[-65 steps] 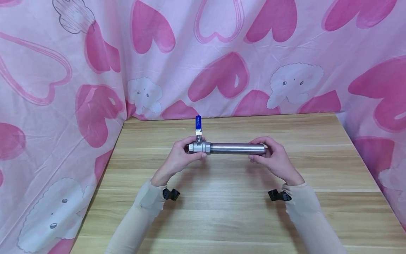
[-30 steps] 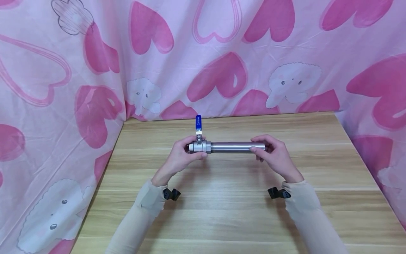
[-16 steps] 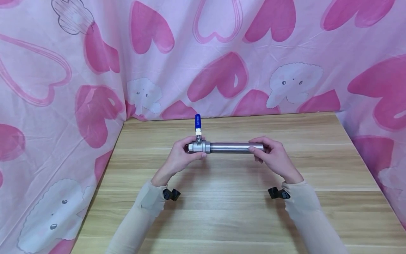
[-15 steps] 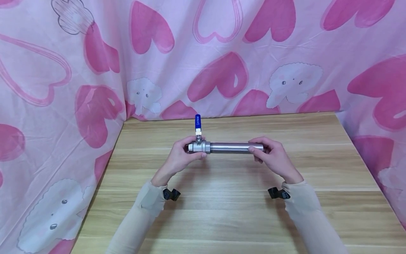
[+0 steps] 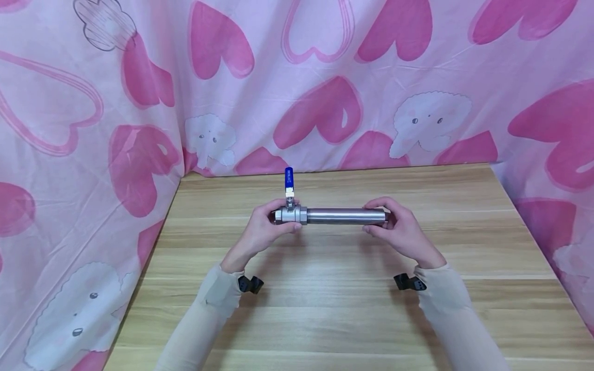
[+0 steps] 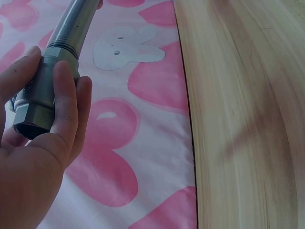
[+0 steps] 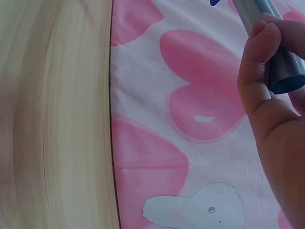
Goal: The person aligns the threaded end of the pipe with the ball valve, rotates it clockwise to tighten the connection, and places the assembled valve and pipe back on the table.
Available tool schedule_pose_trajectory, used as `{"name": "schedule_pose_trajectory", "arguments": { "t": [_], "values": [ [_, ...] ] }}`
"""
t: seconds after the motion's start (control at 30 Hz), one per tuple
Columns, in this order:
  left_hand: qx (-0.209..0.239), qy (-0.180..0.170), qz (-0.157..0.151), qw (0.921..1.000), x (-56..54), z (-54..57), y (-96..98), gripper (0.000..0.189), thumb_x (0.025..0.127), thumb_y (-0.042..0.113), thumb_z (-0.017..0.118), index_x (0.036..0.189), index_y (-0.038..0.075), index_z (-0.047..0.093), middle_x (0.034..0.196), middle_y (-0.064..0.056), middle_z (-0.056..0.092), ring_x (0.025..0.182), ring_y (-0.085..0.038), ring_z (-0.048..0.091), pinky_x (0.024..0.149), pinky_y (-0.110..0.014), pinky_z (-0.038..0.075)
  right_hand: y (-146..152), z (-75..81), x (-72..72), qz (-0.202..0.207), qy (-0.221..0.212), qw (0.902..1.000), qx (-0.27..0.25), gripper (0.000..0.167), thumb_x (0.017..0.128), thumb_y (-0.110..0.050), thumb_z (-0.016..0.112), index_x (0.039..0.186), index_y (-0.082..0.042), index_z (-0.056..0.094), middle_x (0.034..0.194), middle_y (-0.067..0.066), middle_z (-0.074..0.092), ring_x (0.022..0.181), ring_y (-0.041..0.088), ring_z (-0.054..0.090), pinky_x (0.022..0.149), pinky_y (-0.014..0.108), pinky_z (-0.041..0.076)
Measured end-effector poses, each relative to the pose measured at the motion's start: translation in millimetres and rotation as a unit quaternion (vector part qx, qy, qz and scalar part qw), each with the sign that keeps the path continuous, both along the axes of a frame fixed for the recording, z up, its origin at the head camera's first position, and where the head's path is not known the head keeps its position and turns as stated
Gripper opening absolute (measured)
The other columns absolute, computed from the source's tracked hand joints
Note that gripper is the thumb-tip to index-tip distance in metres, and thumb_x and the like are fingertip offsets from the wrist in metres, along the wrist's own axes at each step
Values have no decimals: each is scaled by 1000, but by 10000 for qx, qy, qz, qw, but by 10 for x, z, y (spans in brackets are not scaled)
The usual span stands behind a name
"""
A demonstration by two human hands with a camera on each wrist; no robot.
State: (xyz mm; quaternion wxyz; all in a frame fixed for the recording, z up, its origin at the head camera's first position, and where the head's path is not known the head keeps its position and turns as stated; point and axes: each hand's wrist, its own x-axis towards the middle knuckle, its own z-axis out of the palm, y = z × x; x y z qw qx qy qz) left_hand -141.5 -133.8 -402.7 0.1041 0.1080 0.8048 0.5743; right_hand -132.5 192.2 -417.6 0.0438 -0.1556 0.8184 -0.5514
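A steel ball valve (image 5: 291, 214) with a blue lever handle (image 5: 289, 179) is joined to a straight metal pipe (image 5: 345, 216), held level above the table. The lever points away from me, crosswise to the pipe. My left hand (image 5: 263, 226) grips the valve body, thumb on the near side. In the left wrist view, the fingers wrap the valve (image 6: 40, 93) and pipe threads show beyond its hex end. My right hand (image 5: 400, 226) holds the pipe's right end between thumb and fingers. The right wrist view shows that end of the pipe (image 7: 286, 76) within the curled fingers.
Beneath the hands spreads a wood-grain table (image 5: 325, 309). A pink curtain (image 5: 260, 103) with hearts and white cartoon animals hangs along its back and sides. Each wrist wears a small black camera, one on the left sleeve (image 5: 251, 284) and one on the right (image 5: 409, 282).
The right hand has shifted its hold around the pipe's end; its thumb, earlier over the pipe's front, now sits lower at the near edge. The left hand keeps its grip on the valve.
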Motion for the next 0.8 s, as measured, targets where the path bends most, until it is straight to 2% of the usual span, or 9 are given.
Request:
{"name": "schedule_pose_trajectory", "arguments": {
  "t": [0.47,0.8],
  "values": [
    [-3,-100,-37,9999,-16,-28,8,49,79,24,81,124,27,63,120,-2,62,102,-23,56,81,-35,52,10,22,15,-18,73,9999,81,46,83,-7,75,124,-12,57,115,8,58,85,17,59,65,25,55],
    [-54,-28,-15,10000,-9,-9,17,48,79,24,80,124,27,63,119,-3,62,101,-24,56,81,-35,52,15,20,9,-47,156,9998,123,48,83,-9,76,126,-14,56,118,7,57,90,18,57,67,24,54]
  ]
}}
